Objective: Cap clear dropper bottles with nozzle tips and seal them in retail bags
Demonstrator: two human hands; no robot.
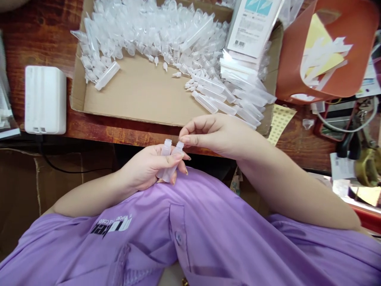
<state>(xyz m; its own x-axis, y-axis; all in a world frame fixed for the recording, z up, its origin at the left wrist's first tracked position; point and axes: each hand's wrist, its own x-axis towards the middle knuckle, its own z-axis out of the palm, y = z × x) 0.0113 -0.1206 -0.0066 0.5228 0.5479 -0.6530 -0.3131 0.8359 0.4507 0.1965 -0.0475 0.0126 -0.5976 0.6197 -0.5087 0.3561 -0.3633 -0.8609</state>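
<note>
Two small translucent plastic bottles [169, 161] stand side by side in my left hand [151, 165], its thumb pressed across them and the fingers behind. Both threaded necks point up and look uncapped. At the mouth of the bottle on the right, my right hand [205, 135] has thumb and forefinger pinched together. Whatever lies between those fingertips is too small or hidden to name. Beyond the hands, a shallow cardboard box [133, 89] holds loose bottles [205, 102], clear caps [143, 28] and tiny white dropper tips [165, 66].
A printed white box [253, 28] stands in the cardboard box at right. An orange bin [288, 75] with paper strips sits beside it. A white device [45, 99] with a black cable is at left. Scissors [367, 167] lie at far right.
</note>
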